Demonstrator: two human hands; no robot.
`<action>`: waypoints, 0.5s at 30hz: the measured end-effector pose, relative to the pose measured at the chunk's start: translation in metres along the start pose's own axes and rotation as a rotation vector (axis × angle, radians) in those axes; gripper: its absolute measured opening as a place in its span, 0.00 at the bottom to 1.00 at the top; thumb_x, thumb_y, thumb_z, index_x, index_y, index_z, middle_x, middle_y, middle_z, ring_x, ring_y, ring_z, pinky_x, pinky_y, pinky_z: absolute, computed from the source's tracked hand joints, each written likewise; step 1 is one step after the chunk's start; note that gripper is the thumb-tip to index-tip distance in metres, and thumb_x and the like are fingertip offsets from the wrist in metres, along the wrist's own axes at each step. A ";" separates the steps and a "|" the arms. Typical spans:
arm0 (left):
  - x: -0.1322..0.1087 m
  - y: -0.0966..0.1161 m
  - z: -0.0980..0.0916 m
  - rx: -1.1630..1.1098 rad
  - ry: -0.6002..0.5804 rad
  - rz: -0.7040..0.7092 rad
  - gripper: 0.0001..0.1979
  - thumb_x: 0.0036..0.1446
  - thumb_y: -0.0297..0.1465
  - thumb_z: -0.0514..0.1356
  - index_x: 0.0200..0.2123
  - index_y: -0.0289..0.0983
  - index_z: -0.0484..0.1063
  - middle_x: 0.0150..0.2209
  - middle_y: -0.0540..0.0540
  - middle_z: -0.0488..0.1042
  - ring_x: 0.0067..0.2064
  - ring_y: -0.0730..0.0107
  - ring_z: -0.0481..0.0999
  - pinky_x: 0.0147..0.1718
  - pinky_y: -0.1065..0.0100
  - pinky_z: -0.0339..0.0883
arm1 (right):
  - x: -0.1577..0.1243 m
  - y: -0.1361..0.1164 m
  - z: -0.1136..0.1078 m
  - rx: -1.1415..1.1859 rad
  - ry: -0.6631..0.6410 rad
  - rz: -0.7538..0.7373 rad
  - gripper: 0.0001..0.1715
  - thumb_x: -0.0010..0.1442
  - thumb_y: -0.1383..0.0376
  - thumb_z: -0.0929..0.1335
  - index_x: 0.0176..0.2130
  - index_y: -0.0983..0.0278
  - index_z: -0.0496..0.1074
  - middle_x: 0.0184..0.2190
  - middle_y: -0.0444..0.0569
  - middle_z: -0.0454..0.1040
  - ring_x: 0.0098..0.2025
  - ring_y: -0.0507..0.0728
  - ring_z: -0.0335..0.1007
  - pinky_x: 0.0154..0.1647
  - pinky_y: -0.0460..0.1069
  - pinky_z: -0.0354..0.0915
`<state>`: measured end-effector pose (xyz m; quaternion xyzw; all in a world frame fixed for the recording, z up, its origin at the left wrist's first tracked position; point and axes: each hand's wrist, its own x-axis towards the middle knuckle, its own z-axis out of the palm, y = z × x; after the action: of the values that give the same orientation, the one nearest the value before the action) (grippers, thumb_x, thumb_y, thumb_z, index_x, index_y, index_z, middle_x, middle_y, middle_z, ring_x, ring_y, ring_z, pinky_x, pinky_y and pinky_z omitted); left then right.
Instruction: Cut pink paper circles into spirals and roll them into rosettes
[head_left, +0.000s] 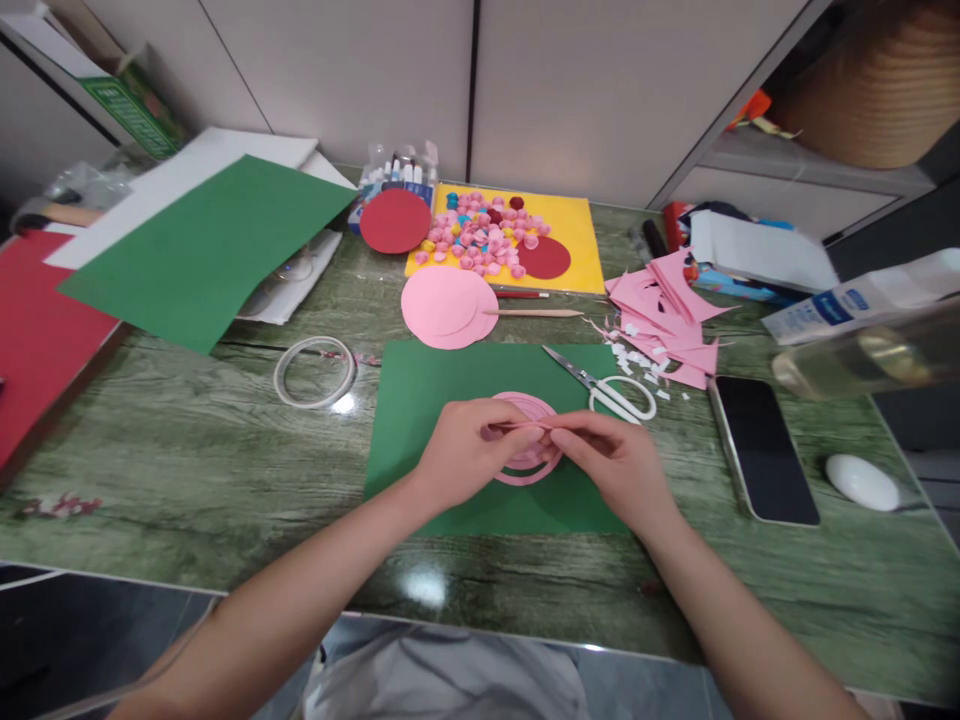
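Note:
Both hands meet over a green paper sheet [420,440] lying on the table. My left hand [472,445] pinches a pink paper strip [541,424] between thumb and fingers. From the other side my right hand [611,455] pinches the same strip, fingertips close together. Below the strip, a pink paper spiral [525,479] rests on the green sheet, partly hidden by my fingers; whether the strip is part of the spiral, I cannot tell. White-handled scissors [600,385] lie half spread just beyond my right hand.
Pink paper circles [442,305], a pencil [532,313] and yellow paper [577,220] bearing many small rolled paper flowers [480,235] lie behind. Pink scraps [667,310], a phone [765,450] and a mouse [862,482] are at right. A tape roll [281,375] lies left, near more green paper [210,240].

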<state>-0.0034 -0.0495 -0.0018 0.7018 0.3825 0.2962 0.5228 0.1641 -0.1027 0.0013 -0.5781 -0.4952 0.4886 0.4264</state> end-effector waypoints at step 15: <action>0.000 -0.001 0.000 0.051 -0.012 0.016 0.11 0.53 0.37 0.58 0.27 0.37 0.75 0.27 0.50 0.76 0.30 0.74 0.72 0.30 0.74 0.62 | 0.000 0.001 0.000 -0.031 0.020 0.000 0.06 0.53 0.63 0.68 0.33 0.62 0.75 0.27 0.45 0.76 0.28 0.52 0.72 0.31 0.46 0.69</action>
<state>-0.0034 -0.0498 -0.0026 0.7198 0.3810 0.2864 0.5046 0.1639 -0.1031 0.0002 -0.5897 -0.4984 0.4750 0.4222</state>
